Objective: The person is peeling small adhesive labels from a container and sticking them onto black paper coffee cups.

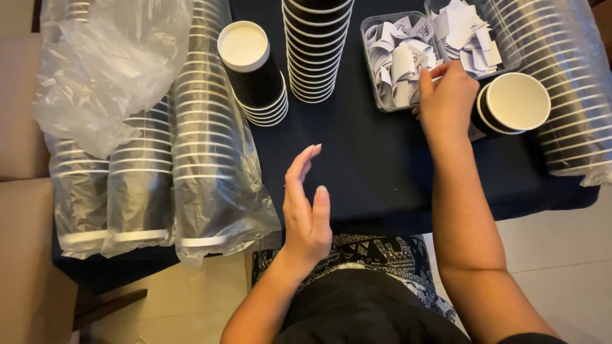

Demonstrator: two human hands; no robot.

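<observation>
My left hand [306,207] hovers over the dark table [370,165] near its front edge, fingers straight and apart, holding nothing. My right hand [446,99] reaches to the far right, fingertips on the white paper slips in a clear plastic tray [398,60]; whether it pinches a slip I cannot tell. Just right of that hand a black paper cup [513,103] with a white inside lies tilted. A short stack of black cups [254,70] stands at upper centre-left. A taller stack of black cups [317,44] rises beside it.
Long sleeves of cups in clear plastic [159,159] lie along the left side, with a loose plastic bag [108,64] on top. More wrapped cups [567,89] lie at the right. A second tray of slips [472,32] sits at the back. Tiled floor shows below.
</observation>
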